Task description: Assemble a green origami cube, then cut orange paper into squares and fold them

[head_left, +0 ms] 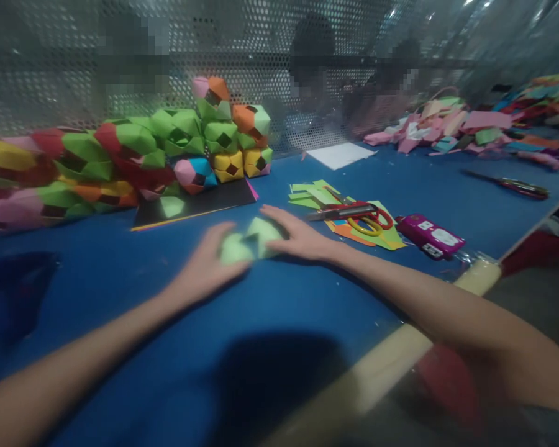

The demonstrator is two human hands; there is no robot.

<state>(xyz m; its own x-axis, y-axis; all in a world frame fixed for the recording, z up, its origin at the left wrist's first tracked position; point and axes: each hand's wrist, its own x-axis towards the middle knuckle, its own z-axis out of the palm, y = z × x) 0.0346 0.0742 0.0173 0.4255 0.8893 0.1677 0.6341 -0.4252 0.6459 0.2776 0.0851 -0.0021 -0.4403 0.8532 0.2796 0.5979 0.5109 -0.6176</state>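
A pale green folded-paper ball (263, 233), with a dark opening in its middle, sits low over the blue table between my two hands. My left hand (214, 254) is curled round its left side, thumb in front and fingers behind. From the right, my right hand (300, 234) grips the other side, its fingers reaching over the back. Both hands are somewhat blurred. Behind them, a black sheet (200, 203) lies with a small pale green paper piece (172, 206) on its left part.
Stacked multicoloured paper balls (177, 130) line the back left. Red-handled scissors (382, 216) and yellow-handled scissors (366, 225) rest on green paper scraps (310, 194). Right of these are a purple packet (431, 236), a dark tool (507, 183) and heaped paper (447, 127). A perforated metal screen (261, 49) stands behind.
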